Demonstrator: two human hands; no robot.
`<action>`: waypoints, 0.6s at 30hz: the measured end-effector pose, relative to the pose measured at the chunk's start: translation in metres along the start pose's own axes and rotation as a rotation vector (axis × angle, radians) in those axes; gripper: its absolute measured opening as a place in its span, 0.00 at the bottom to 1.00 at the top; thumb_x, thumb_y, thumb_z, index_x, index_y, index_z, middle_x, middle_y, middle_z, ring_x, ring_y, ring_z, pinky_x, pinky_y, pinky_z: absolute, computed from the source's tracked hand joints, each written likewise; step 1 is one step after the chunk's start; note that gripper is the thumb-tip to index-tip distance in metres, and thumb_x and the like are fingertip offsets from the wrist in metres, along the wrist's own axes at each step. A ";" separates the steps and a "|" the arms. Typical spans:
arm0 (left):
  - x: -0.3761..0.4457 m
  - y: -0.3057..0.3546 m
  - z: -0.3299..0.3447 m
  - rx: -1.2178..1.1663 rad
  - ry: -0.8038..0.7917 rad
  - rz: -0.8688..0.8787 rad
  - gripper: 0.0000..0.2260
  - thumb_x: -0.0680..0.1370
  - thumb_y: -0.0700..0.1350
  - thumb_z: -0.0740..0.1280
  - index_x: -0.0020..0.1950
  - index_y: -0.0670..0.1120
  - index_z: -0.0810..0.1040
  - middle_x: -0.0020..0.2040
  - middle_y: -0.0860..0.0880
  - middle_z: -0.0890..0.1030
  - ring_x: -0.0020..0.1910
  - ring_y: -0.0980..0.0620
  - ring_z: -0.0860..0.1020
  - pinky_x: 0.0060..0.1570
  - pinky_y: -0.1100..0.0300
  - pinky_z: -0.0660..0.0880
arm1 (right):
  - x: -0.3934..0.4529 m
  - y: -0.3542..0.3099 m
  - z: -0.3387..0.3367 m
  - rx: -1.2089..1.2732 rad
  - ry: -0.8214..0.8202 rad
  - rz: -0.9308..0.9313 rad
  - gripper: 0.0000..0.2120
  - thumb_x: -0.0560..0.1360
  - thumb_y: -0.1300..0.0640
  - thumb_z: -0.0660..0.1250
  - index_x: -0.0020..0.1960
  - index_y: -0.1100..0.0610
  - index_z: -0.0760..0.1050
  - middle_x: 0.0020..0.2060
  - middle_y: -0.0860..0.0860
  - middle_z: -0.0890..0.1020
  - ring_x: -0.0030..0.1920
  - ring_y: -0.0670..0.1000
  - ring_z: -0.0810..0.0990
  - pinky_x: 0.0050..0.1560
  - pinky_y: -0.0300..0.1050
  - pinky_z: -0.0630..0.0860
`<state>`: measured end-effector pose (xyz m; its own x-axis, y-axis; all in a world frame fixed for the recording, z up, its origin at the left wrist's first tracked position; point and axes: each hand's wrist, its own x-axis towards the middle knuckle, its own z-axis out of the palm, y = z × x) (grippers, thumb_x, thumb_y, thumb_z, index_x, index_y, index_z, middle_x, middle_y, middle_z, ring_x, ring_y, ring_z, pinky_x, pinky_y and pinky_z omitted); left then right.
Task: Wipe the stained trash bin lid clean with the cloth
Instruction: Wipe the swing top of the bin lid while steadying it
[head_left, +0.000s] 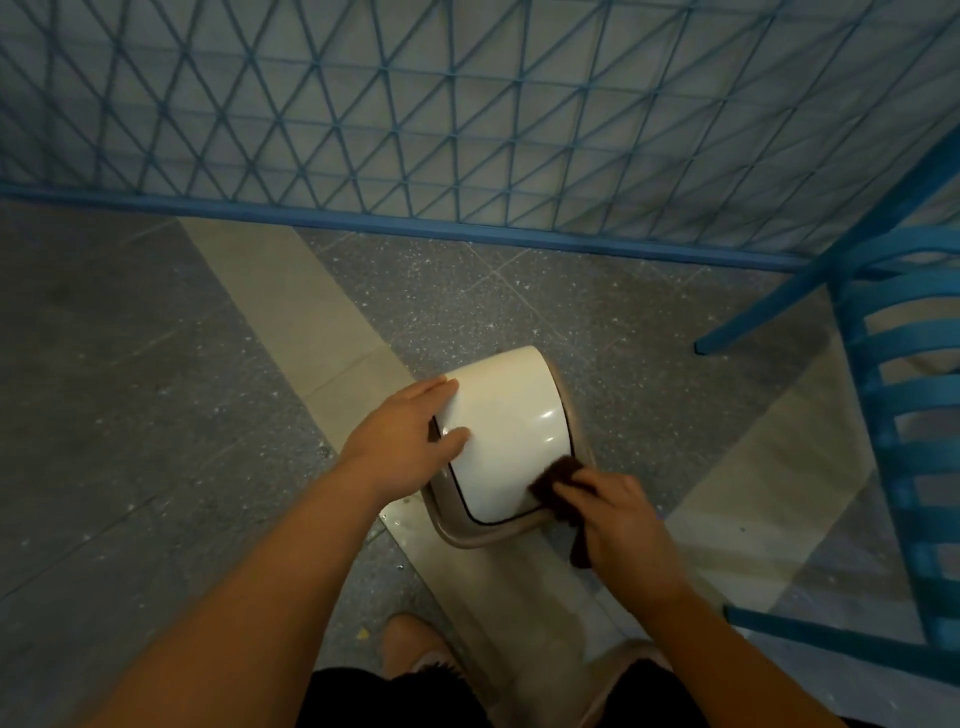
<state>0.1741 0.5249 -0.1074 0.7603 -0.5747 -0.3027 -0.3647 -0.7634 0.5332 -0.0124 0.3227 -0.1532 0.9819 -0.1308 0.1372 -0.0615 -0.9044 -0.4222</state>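
**Cloth pressed to near corner of bin lid**

Left hand (402, 441) spread flat and wide against the left edge of the trash bin lid (506, 436), fingers resting over the rim, thumb lying on the glossy white top. Right hand (621, 512) closed around a dark brown cloth (558, 480), pressing its front fold onto the lid's near right corner, with a loose end hanging below the palm. Lid curved and cream-white, seated in a beige bin rim (467, 538), standing on the speckled grey floor (156, 389) crossed by pale stripes. Blue chair (904, 405) just to the right; blue lattice fence (467, 130) beyond. Stains on the lid too faint to make out.
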 end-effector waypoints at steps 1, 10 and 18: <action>0.001 0.003 0.001 0.027 -0.007 -0.005 0.31 0.76 0.58 0.65 0.77 0.54 0.59 0.76 0.54 0.61 0.74 0.52 0.60 0.72 0.55 0.60 | 0.002 -0.001 -0.006 0.026 0.087 0.102 0.24 0.62 0.73 0.73 0.56 0.58 0.81 0.52 0.57 0.81 0.51 0.56 0.75 0.48 0.49 0.80; 0.002 0.006 0.008 0.090 -0.015 -0.038 0.33 0.76 0.53 0.68 0.77 0.58 0.56 0.77 0.53 0.58 0.74 0.50 0.58 0.71 0.53 0.62 | 0.031 -0.047 0.018 0.170 0.115 0.237 0.19 0.73 0.66 0.62 0.63 0.57 0.76 0.60 0.60 0.76 0.59 0.61 0.75 0.59 0.50 0.73; 0.007 0.007 0.001 0.221 -0.038 0.034 0.34 0.76 0.53 0.68 0.77 0.56 0.55 0.77 0.51 0.58 0.74 0.47 0.59 0.72 0.53 0.59 | -0.039 -0.040 0.041 0.349 0.032 0.509 0.21 0.70 0.73 0.63 0.57 0.55 0.81 0.54 0.52 0.80 0.52 0.53 0.78 0.57 0.41 0.73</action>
<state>0.1766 0.5153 -0.1071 0.7265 -0.6086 -0.3191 -0.5020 -0.7871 0.3584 -0.0408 0.3808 -0.1787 0.8384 -0.5283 -0.1339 -0.4533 -0.5395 -0.7096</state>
